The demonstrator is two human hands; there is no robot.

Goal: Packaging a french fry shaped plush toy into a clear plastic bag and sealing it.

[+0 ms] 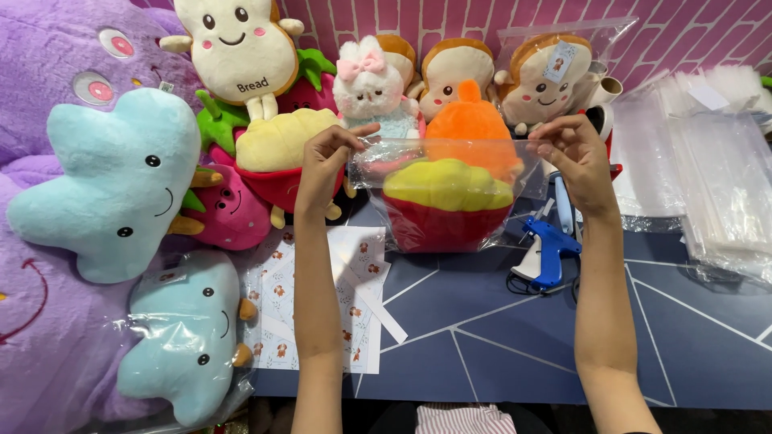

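My left hand [326,157] and right hand [575,153] pinch the clear bag's [442,165] top corners around the plush toy [446,205]; best keep the edge taut and level between them.

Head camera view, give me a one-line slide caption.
Both hands, left hand and right hand, hold a clear bag around a red-yellow plush.

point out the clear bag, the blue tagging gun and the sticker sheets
clear bag [450,201], head view, on its front over the red and yellow plush
blue tagging gun [551,245], head view, on its blue body
sticker sheets [277,297], head view, on the left sheet
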